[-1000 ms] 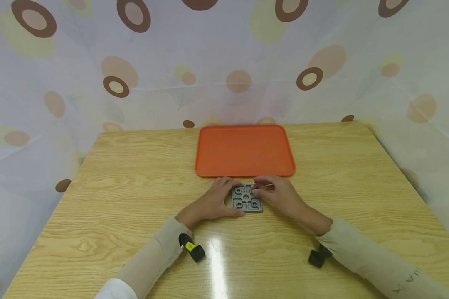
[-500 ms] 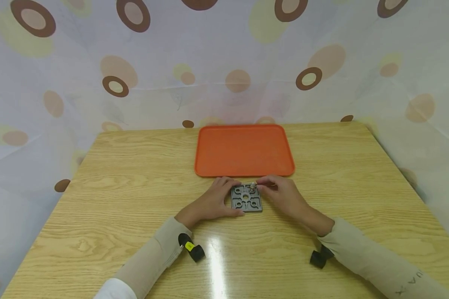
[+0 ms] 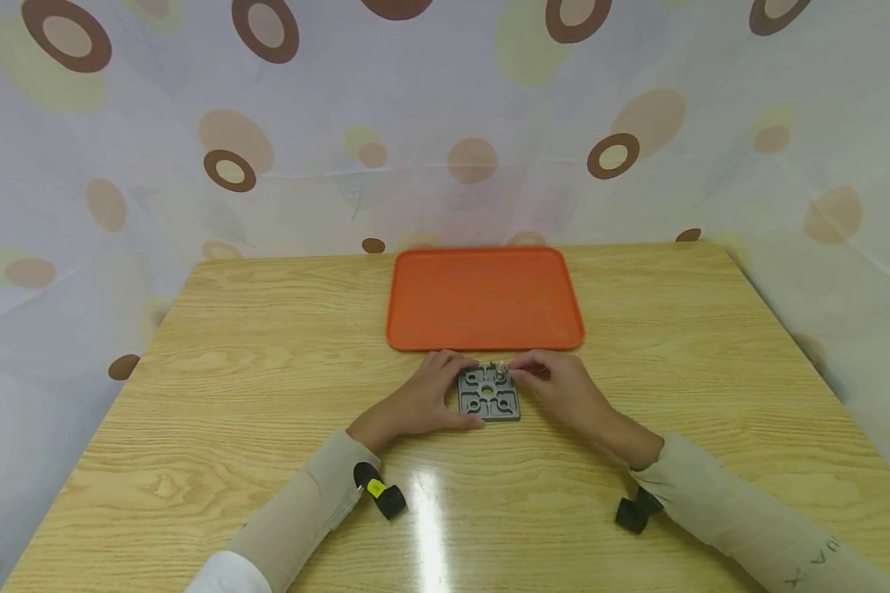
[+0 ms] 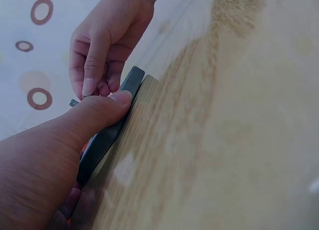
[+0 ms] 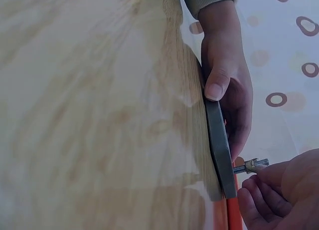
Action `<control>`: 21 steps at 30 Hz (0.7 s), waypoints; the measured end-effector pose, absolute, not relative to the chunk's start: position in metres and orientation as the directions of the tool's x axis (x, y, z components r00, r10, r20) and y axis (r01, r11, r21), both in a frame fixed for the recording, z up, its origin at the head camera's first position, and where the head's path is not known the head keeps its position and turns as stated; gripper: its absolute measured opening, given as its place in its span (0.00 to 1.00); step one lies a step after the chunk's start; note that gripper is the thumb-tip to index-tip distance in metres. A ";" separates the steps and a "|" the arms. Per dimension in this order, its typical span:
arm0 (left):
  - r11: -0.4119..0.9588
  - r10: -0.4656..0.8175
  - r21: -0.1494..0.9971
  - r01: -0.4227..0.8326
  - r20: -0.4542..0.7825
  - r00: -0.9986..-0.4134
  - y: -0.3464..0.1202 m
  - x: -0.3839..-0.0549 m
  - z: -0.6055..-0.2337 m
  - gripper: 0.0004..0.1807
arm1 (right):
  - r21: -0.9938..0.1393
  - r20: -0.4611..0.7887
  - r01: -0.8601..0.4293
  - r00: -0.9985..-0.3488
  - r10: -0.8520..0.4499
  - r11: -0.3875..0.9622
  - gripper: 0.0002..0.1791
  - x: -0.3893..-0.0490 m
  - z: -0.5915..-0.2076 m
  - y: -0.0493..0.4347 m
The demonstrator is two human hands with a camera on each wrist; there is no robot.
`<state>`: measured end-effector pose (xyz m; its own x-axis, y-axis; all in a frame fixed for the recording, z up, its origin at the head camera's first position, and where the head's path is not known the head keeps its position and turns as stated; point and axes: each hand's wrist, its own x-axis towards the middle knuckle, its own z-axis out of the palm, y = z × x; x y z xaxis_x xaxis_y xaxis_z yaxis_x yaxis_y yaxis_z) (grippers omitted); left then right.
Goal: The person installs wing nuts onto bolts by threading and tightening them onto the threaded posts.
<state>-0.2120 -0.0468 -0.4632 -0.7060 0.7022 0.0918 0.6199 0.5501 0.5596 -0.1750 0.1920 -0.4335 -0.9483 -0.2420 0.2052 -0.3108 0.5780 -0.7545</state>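
Observation:
A square grey metal plate [image 3: 495, 395] with holes and raised ribs lies on the wooden table. My left hand [image 3: 433, 397] grips it from the left, thumb at the near edge and fingers at the far edge. A threaded bolt [image 5: 240, 169] stands up from the plate's far right hole. On the bolt sits a small brass-toned wing nut [image 5: 251, 165], with thread showing above and below it. My right hand [image 3: 562, 389] is at the plate's right side, its thumb and forefinger pinching the nut. In the left wrist view, my left thumb [image 4: 107, 108] partly hides the bolt.
Just beyond the plate, an orange tray [image 3: 485, 298] lies on the wooden table [image 3: 289, 354]. A patterned curtain [image 3: 445, 99] hangs behind the table and along its sides. Each wrist carries a black camera mount, such as the left one [image 3: 380, 491].
My right fingertips have drawn back slightly to the right, so more of the bolt and nut shows. The nut has turned a little. My left hand and the plate stay in place.

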 end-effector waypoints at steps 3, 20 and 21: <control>0.549 0.703 0.559 0.621 0.092 -0.705 -0.046 -0.212 -0.462 0.47 | -0.758 0.210 -0.317 -0.946 -0.246 0.570 0.05 -0.175 -0.433 0.192; 0.547 0.707 0.557 0.625 0.093 -0.701 -0.048 -0.212 -0.462 0.46 | -0.783 0.211 -0.317 -0.945 -0.251 0.535 0.18 -0.177 -0.435 0.186; 0.547 0.707 0.556 0.626 0.093 -0.701 -0.048 -0.213 -0.462 0.46 | -0.785 0.212 -0.320 -0.943 -0.256 0.530 0.19 -0.178 -0.435 0.186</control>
<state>-0.2126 -0.0478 -0.4619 -0.7012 0.7069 0.0933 0.6255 0.5470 0.5563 -0.1776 0.1856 -0.4353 -0.9433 -0.2555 0.2120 -0.3201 0.5301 -0.7852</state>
